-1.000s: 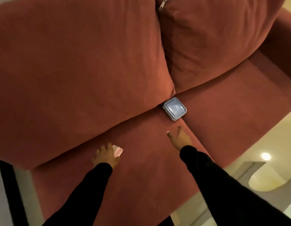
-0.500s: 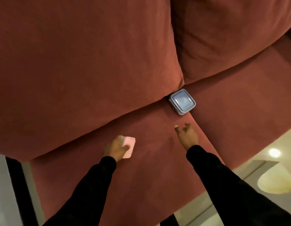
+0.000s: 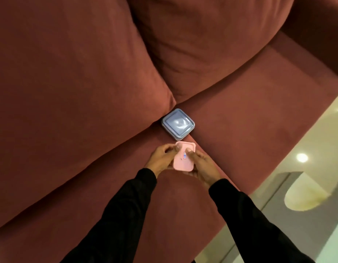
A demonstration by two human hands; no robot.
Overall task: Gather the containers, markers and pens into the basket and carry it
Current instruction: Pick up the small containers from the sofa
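Both your hands have come together since a moment ago: your left hand and right hand now grip the pink container between them, fingers curled round its sides, above the sofa seat. Just beyond it, the blue container lies against the cushions.

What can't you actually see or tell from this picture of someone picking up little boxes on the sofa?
- Basket, markers, pens: none appear in the head view.
- Pink container: its contents, and its underside behind the left hand and right hand; the small label is too small to read.
- Blue container: contents hidden by its lid; its far corner tucks under the sofa cushion.
- Sofa: cut off by the frame edges.
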